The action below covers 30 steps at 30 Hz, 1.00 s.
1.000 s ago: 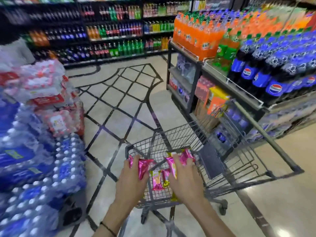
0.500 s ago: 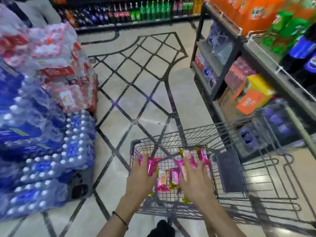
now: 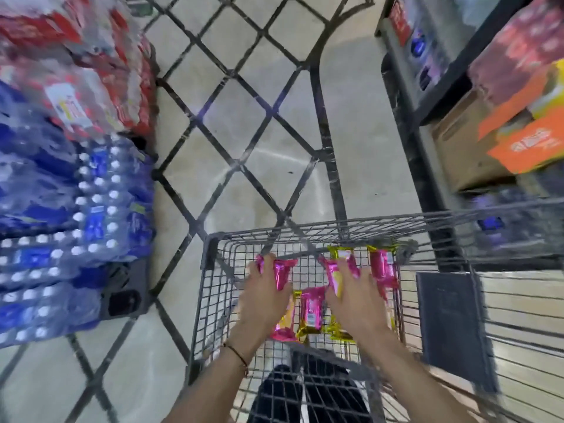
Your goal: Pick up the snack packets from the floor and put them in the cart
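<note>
Pink snack packets [image 3: 311, 309] near far edge of cart [image 3: 210, 248]: one clamped by left hand [image 3: 265, 297]; right hand [image 3: 358, 300] hold unclear. Released edge-on, slippage through wire gaps risked.

On my feed both hands are inside the cart [image 3: 210, 248]: left hand [image 3: 265, 297] grips one of the pink snack packets [image 3: 311, 309], right hand [image 3: 357, 300] lies spread over others. Bottled water packs [image 3: 91, 209] sit left of the cart.

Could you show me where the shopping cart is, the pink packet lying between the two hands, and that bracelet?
Shopping cart [image 3: 210, 248], head view: front-left corner of the wire basket.
Pink snack packet [image 3: 312, 308], head view: middle of the wrapper.
Bracelet [image 3: 237, 353], head view: cord across the wrist.
</note>
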Each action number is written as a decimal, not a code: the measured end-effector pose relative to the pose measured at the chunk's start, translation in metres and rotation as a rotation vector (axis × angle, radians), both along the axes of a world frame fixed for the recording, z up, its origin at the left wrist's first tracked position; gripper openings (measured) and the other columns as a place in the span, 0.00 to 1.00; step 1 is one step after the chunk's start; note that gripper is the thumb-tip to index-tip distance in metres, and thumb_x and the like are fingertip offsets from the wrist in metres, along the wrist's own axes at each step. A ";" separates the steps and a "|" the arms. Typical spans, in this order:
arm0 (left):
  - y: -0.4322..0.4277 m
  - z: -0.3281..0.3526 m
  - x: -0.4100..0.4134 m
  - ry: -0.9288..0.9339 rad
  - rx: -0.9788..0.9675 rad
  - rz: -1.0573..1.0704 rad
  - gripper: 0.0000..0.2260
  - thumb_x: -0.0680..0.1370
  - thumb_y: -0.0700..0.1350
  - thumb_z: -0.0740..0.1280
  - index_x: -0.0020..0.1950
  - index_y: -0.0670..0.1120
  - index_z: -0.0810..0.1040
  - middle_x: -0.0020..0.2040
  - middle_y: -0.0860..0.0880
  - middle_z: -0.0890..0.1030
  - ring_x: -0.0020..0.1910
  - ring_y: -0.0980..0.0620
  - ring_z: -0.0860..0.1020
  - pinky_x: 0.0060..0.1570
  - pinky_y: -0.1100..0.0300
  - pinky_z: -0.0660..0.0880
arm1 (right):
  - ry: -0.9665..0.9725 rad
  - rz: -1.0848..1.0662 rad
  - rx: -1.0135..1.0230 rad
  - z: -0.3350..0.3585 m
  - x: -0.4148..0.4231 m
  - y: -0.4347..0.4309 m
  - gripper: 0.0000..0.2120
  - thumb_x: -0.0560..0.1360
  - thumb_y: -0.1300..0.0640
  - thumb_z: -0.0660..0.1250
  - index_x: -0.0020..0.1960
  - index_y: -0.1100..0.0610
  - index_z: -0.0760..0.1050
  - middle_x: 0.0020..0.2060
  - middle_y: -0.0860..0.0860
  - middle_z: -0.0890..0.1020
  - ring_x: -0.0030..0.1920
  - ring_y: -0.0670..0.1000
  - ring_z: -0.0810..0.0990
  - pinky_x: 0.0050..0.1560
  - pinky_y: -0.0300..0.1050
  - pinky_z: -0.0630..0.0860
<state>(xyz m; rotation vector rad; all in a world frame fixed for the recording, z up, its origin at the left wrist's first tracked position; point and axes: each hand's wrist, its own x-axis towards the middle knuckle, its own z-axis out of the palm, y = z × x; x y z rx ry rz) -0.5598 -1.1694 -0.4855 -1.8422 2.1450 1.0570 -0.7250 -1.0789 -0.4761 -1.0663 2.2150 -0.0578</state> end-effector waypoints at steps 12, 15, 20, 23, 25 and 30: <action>-0.025 -0.184 -0.032 -0.177 -0.005 0.017 0.33 0.78 0.52 0.67 0.80 0.46 0.57 0.71 0.35 0.66 0.65 0.31 0.68 0.61 0.37 0.72 | -0.106 -0.058 -0.044 -0.182 0.000 -0.039 0.33 0.81 0.46 0.64 0.80 0.48 0.52 0.69 0.66 0.63 0.66 0.67 0.70 0.64 0.58 0.72; -0.023 -0.198 -0.040 -0.189 -0.010 0.049 0.32 0.79 0.51 0.66 0.79 0.46 0.57 0.73 0.35 0.63 0.67 0.33 0.66 0.63 0.37 0.70 | -0.102 -0.056 -0.068 -0.200 0.001 -0.042 0.33 0.81 0.45 0.63 0.81 0.47 0.52 0.69 0.63 0.63 0.66 0.67 0.69 0.61 0.58 0.74; -0.027 -0.207 -0.057 -0.137 -0.029 0.084 0.32 0.79 0.52 0.67 0.78 0.47 0.58 0.73 0.36 0.64 0.70 0.33 0.65 0.65 0.39 0.70 | -0.101 -0.043 -0.087 -0.212 -0.001 -0.047 0.32 0.82 0.45 0.61 0.81 0.45 0.50 0.72 0.62 0.60 0.69 0.66 0.66 0.60 0.60 0.75; -0.028 -0.209 -0.062 -0.161 0.023 0.062 0.34 0.78 0.53 0.68 0.78 0.49 0.55 0.74 0.36 0.61 0.71 0.32 0.64 0.62 0.37 0.73 | -0.077 0.004 -0.098 -0.210 -0.001 -0.046 0.32 0.82 0.46 0.60 0.81 0.44 0.49 0.73 0.62 0.61 0.70 0.67 0.66 0.58 0.61 0.77; -0.025 -0.206 -0.058 -0.161 0.046 0.055 0.35 0.78 0.54 0.68 0.79 0.52 0.52 0.76 0.37 0.60 0.72 0.32 0.62 0.63 0.36 0.72 | -0.084 0.013 -0.092 -0.205 -0.002 -0.044 0.32 0.83 0.46 0.59 0.81 0.44 0.47 0.74 0.62 0.60 0.71 0.68 0.65 0.60 0.62 0.76; -0.021 -0.179 -0.041 -0.125 0.034 0.069 0.34 0.81 0.53 0.65 0.82 0.53 0.51 0.76 0.38 0.59 0.72 0.33 0.62 0.63 0.38 0.71 | -0.036 0.047 -0.062 -0.184 -0.005 -0.033 0.31 0.83 0.47 0.57 0.81 0.46 0.48 0.73 0.61 0.62 0.70 0.68 0.67 0.61 0.61 0.76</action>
